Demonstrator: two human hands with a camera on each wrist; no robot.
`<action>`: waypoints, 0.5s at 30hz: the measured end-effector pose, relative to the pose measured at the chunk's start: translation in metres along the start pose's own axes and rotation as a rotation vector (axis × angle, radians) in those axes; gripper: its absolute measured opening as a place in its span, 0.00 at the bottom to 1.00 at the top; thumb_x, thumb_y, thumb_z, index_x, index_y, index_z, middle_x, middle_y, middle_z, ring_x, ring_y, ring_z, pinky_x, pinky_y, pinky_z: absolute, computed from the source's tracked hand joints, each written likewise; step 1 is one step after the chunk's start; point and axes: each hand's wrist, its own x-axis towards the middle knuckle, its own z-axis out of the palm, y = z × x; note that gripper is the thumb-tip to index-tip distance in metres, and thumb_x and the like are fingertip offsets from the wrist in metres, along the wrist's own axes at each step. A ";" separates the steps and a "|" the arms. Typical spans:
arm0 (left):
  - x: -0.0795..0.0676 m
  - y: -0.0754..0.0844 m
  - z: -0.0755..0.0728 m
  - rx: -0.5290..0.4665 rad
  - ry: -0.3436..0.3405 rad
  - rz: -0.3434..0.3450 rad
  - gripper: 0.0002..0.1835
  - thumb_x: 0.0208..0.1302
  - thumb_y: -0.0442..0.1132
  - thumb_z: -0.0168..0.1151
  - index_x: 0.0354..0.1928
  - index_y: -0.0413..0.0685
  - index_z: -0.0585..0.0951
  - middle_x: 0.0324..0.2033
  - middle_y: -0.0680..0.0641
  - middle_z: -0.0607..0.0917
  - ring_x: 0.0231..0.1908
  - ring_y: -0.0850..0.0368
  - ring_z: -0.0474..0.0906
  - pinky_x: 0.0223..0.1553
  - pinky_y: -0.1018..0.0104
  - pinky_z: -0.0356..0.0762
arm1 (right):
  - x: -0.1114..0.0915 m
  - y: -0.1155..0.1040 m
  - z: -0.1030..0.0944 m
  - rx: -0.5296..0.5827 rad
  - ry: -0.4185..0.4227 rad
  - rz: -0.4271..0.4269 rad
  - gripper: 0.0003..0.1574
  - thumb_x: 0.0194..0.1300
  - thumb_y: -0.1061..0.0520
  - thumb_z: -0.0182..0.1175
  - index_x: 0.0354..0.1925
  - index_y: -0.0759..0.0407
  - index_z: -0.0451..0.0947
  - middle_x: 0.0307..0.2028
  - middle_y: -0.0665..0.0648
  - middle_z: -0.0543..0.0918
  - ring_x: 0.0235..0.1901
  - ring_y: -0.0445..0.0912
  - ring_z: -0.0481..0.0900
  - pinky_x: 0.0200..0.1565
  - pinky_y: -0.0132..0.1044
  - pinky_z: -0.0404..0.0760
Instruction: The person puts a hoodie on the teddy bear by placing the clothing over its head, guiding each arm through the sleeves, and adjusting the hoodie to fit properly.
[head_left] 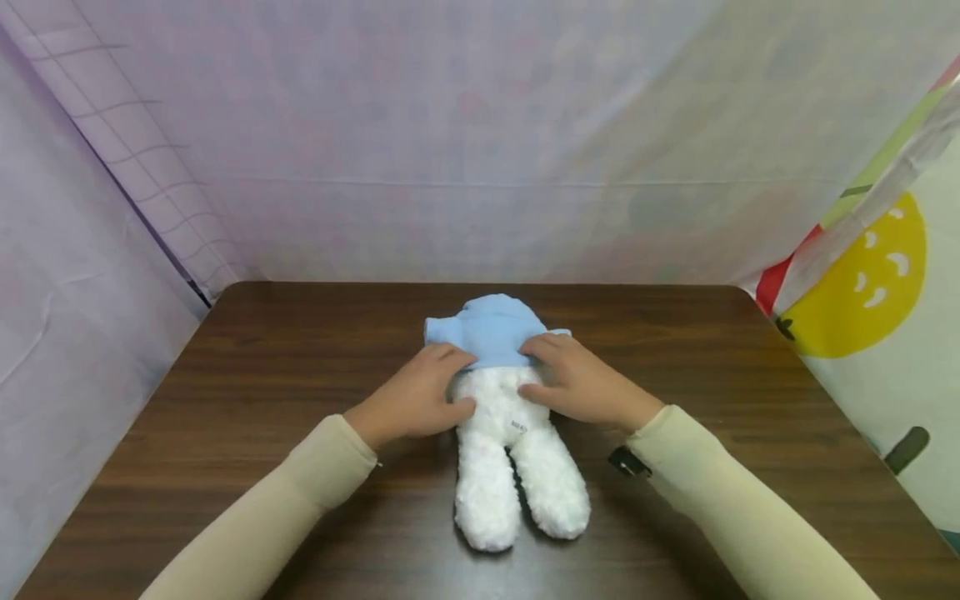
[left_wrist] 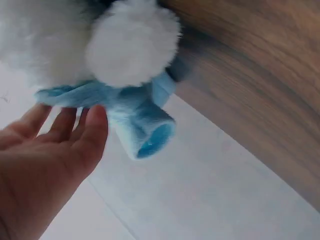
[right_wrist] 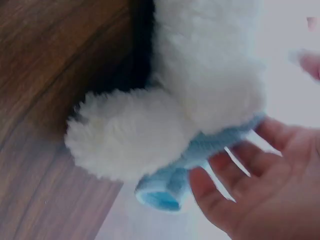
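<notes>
A white fluffy plush toy (head_left: pixel 498 408) lies on the table with both legs toward me. Its upper end is covered by a light blue garment (head_left: pixel 495 333), whose short sleeves stick out at the sides. My left hand (head_left: pixel 420 392) rests at the toy's left side, fingertips on the garment's lower edge and thumb on the white body. On the opposite side my right hand (head_left: pixel 585 383) touches the garment with spread fingers, its thumb lower on the body. An open sleeve (left_wrist: pixel 152 135) hangs beside a rounded white limb (left_wrist: pixel 135 45) in the left wrist view.
The dark wooden table (head_left: pixel 300 358) ends at a pale cloth backdrop (head_left: pixel 465 150). Another cloth with a yellow fruit print (head_left: pixel 862 283) hangs on the right. A small black piece (head_left: pixel 628 461) is attached near my right cuff.
</notes>
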 end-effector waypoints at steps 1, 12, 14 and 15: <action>-0.002 0.001 -0.001 -0.009 -0.029 -0.013 0.34 0.59 0.54 0.57 0.63 0.43 0.67 0.55 0.47 0.71 0.56 0.55 0.65 0.55 0.60 0.65 | -0.002 0.000 -0.002 0.016 -0.028 0.009 0.38 0.60 0.34 0.54 0.59 0.56 0.67 0.56 0.54 0.71 0.58 0.49 0.64 0.56 0.47 0.65; 0.003 0.006 0.020 0.075 0.112 0.003 0.12 0.50 0.43 0.67 0.33 0.52 0.73 0.26 0.55 0.74 0.31 0.60 0.68 0.33 0.67 0.68 | 0.000 0.002 0.022 -0.047 0.096 -0.113 0.17 0.53 0.57 0.65 0.25 0.49 0.63 0.21 0.45 0.62 0.24 0.39 0.62 0.29 0.33 0.64; 0.005 0.006 0.021 0.102 0.140 0.028 0.13 0.48 0.38 0.66 0.25 0.54 0.68 0.19 0.57 0.67 0.24 0.61 0.63 0.26 0.68 0.63 | 0.000 0.001 0.023 -0.088 0.127 -0.130 0.20 0.49 0.60 0.65 0.21 0.48 0.60 0.19 0.44 0.58 0.21 0.39 0.59 0.25 0.32 0.63; 0.005 0.006 0.021 0.111 0.154 0.040 0.15 0.47 0.37 0.65 0.22 0.54 0.65 0.17 0.56 0.63 0.21 0.61 0.60 0.25 0.68 0.60 | -0.001 0.000 0.022 -0.113 0.140 -0.133 0.21 0.48 0.60 0.65 0.21 0.48 0.60 0.18 0.44 0.58 0.20 0.38 0.58 0.24 0.32 0.62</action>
